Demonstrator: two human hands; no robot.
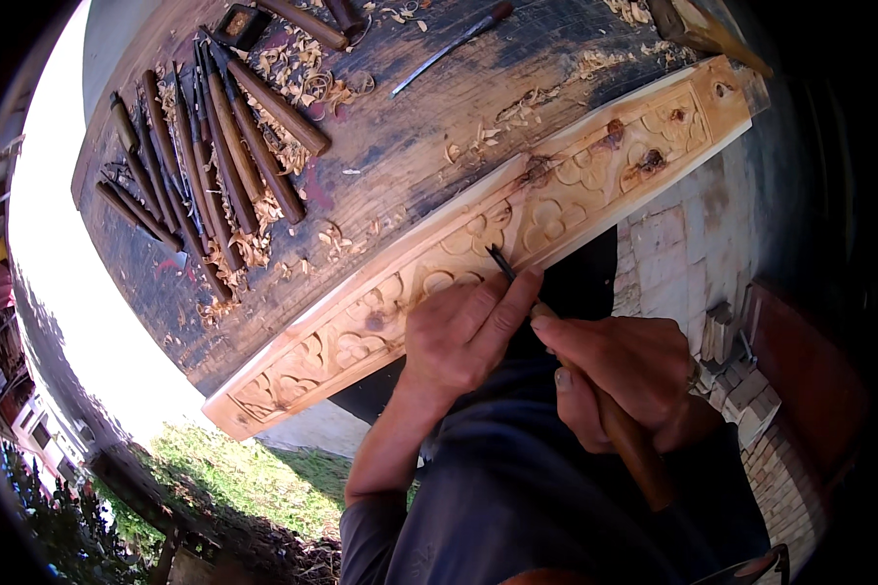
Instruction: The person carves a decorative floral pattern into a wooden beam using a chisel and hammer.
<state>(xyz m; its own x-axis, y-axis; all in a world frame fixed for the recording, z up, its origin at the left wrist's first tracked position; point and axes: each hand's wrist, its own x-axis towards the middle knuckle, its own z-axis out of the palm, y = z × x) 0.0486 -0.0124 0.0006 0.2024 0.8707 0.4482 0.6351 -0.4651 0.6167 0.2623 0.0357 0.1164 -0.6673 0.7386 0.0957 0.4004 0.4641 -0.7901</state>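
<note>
A long pale wooden board [595,185] lies slantwise along the near edge of the workbench, with flower and leaf shapes carved in relief. My right hand [622,375] is wrapped round the brown wooden handle of a carving gouge [634,448]. Its dark metal tip points at the carved middle of the board. My left hand [468,331] rests on the board's near edge, its fingers closed about the gouge's shaft close to the blade. The fingertips of the left hand are partly hidden.
Several wood-handled carving tools [215,156] lie bunched among shavings at the bench's left. A thin chisel [449,49] lies at the far side, and a wooden mallet-like piece [707,34] sits at the far right. Curled shavings [332,88] scatter over the workbench [390,166]. Stacked bricks [751,390] stand at right.
</note>
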